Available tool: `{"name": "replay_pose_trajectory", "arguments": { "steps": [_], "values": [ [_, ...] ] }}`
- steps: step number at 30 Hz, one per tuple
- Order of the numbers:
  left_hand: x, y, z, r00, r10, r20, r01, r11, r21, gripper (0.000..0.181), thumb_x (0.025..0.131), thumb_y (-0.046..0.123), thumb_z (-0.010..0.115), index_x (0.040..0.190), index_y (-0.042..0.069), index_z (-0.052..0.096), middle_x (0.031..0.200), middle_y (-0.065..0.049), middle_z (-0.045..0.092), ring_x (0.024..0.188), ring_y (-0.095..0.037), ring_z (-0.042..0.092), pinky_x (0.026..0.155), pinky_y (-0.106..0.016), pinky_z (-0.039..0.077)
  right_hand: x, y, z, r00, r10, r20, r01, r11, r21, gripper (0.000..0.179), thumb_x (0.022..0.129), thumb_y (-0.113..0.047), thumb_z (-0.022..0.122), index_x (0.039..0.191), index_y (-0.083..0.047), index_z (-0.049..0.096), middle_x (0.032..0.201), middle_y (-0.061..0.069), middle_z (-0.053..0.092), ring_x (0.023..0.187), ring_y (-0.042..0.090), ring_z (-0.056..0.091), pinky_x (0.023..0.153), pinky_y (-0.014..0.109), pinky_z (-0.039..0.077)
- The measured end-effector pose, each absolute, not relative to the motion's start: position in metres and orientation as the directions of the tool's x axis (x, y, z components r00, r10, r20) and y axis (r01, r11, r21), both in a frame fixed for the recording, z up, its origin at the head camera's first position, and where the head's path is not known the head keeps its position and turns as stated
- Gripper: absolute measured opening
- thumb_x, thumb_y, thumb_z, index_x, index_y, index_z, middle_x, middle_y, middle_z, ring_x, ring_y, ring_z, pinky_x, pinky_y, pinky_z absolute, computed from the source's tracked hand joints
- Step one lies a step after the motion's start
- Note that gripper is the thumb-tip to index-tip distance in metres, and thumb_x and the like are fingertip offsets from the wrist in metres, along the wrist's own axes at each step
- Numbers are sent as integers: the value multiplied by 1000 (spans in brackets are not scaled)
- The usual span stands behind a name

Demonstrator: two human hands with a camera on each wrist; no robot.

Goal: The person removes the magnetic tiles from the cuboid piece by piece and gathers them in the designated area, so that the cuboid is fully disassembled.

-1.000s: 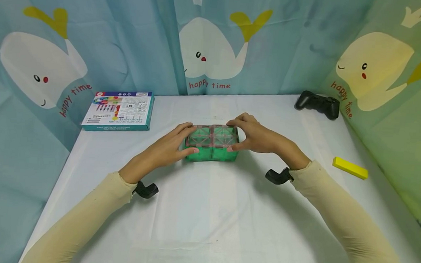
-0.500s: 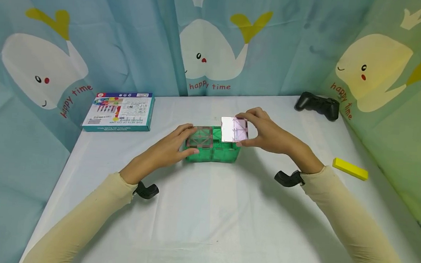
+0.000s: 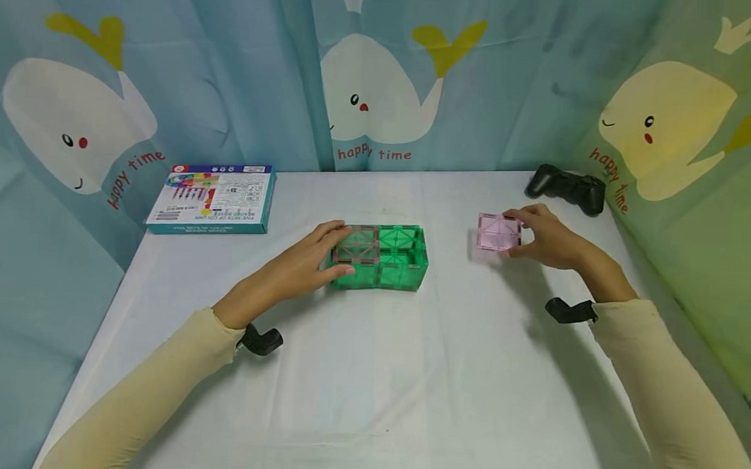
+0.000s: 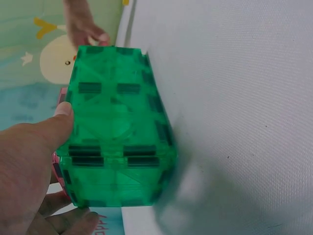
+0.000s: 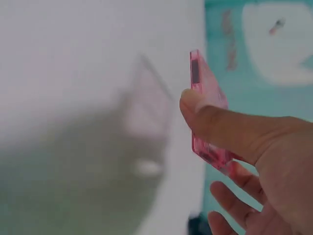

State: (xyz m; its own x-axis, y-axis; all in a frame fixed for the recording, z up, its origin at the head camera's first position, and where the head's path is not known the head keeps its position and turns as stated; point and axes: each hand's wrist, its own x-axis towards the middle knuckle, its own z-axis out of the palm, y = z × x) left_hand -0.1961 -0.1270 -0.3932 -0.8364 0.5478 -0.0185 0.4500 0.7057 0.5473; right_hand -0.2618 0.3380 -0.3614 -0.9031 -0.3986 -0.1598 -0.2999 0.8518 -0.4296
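A translucent green box built of magnetic tiles stands mid-table, its right half uncovered from above. One pink magnetic tile lies over its left half. My left hand holds the box at its left end, thumb in front and fingers behind; the left wrist view shows the thumb along the edge of the green side. Off to the right, my right hand pinches another square pink magnetic tile by its right edge. In the right wrist view this tile is apart from the table, above its shadow.
A flat teal-and-white printed box lies at the back left. A black game controller sits at the back right, behind my right hand. The white table is bordered by a blue whale-print curtain.
My right hand has lifted the pink tile off the right half of the green box and carried it rightward. My left hand has stayed at the box's left end.
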Motion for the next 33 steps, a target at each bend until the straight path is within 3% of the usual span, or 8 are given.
{"name": "replay_pose_trajectory", "arguments": {
  "steps": [6,11,14,18,23,27,33],
  "values": [
    [-195,-128,-393,-841,541,-29,438,710,551,81,107,51,58,169,13,24,176,-11,16,161,-31,24,125,-54,33,-274,376,-378,-926,-267,-267,-177,932,-317,82,94,-21,81,157,5,34,151,40,26,135,60,33,103,87,25],
    [-195,-128,-392,-840,541,-28,437,707,555,81,107,51,59,169,12,24,176,-12,16,161,-32,23,126,-54,32,-280,391,-381,-910,-284,-303,-176,924,-338,82,94,-16,81,152,9,29,143,42,37,123,55,45,101,78,37],
    [-195,-127,-393,-840,542,-27,438,707,556,81,107,51,59,169,12,24,175,-13,16,161,-32,23,126,-54,32,-283,395,-379,-894,-307,-325,-190,919,-346,72,95,-14,81,147,9,36,133,38,47,112,49,50,98,70,44],
    [-195,-127,-394,-841,540,-27,436,706,558,81,107,51,59,169,13,24,176,-12,16,161,-32,23,126,-54,32,-286,400,-376,-885,-288,-366,-182,938,-297,64,95,-15,79,144,5,43,124,33,52,109,49,51,94,69,46],
    [-195,-128,-395,-842,539,-24,437,707,557,81,107,52,58,169,14,24,176,-11,16,161,-31,23,125,-55,33,-288,402,-373,-881,-275,-385,-184,949,-257,64,94,-14,78,144,4,43,132,37,51,114,57,50,99,77,41],
    [-196,-127,-394,-841,541,-20,441,706,555,81,107,52,58,169,13,24,176,-12,16,161,-32,24,125,-55,33,-287,394,-372,-897,-275,-345,-202,951,-232,59,93,-15,78,141,6,50,137,39,49,118,58,46,100,77,40],
    [-196,-126,-394,-842,538,-26,436,709,554,81,107,52,59,170,14,23,176,-11,15,161,-32,24,125,-55,34,-279,347,-358,-908,-316,-275,-256,938,-231,59,98,-24,73,145,5,52,147,40,44,129,62,45,101,81,40]
  ]
}}
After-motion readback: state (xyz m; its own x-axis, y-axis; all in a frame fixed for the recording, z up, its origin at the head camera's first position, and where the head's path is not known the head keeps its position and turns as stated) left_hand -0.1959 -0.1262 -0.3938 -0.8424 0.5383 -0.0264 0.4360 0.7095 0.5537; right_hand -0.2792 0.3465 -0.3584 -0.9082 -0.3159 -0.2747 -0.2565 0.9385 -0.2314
